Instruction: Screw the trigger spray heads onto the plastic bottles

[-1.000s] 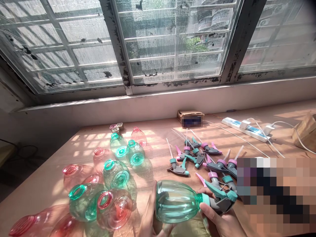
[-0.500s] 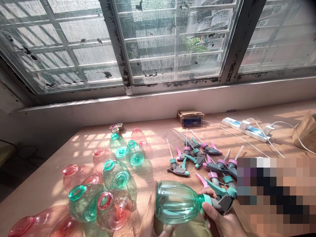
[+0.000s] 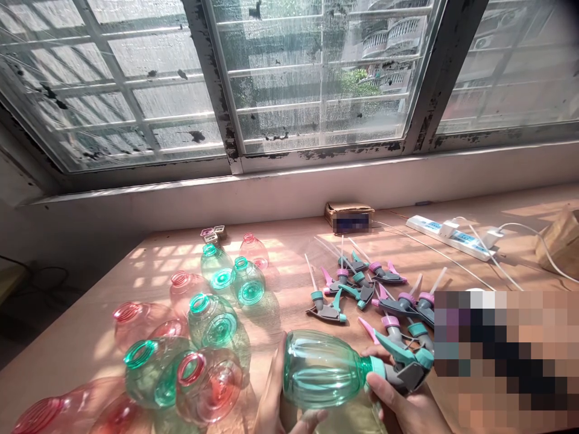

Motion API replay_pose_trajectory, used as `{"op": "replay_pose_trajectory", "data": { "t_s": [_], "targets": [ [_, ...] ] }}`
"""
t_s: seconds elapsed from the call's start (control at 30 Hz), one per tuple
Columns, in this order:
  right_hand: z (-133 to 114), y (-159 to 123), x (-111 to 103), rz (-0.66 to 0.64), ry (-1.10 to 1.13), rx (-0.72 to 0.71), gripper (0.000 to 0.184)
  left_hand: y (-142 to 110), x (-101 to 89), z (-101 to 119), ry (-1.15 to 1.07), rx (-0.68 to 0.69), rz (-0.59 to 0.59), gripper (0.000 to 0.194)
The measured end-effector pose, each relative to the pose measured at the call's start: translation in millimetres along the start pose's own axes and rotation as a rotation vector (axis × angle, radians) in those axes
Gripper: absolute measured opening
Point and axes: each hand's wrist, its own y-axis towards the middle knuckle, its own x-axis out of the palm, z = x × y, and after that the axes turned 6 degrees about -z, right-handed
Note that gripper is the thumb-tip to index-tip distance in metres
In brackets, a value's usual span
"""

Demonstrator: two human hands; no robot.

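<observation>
A clear green spray bottle (image 3: 323, 369) lies sideways between my hands, its base to the left and its neck to the right. My left hand (image 3: 275, 392) is wrapped round the base end from the left and below. At the neck, my right hand (image 3: 393, 395) pinches the teal collar (image 3: 376, 366) of the sprayer head, which sits on the bottle's mouth. The grey and teal trigger (image 3: 404, 355) points right, above my right fingers. Several loose trigger sprayers (image 3: 326, 310) with pink or teal collars lie just beyond the bottle.
Several open green and red bottles (image 3: 212, 322) stand or lie on the left of the wooden table (image 3: 289, 259). Farther back are a small cardboard box (image 3: 349, 211) and a white power strip (image 3: 452, 237) with cables. A brown paper bag (image 3: 561, 241) stands far right. Pixelation hides the lower right.
The green bottle and both hands have shifted very slightly left. The grip on the bottle and its collar looks the same.
</observation>
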Motion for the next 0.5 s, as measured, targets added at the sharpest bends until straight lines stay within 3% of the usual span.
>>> {"op": "replay_pose_trajectory", "data": {
  "t_s": [0.17, 0.33, 0.5],
  "targets": [
    [-5.5, -1.8, -1.4, -0.054, -0.080, -0.020, 0.058, -2.2, 2.0, -10.6, -0.140, 0.002, -0.074, 0.113],
    [-8.5, -3.6, -1.6, -0.003, -0.131, -0.055, 0.060, -0.6, -2.0, -17.2, -0.162, 0.035, -0.075, 0.095],
    [-5.2, -2.1, -2.3, -0.004, -0.082, -0.020, 0.061, 0.2, 0.7, 11.4, -0.061, 0.017, -0.086, 0.092]
  ]
}}
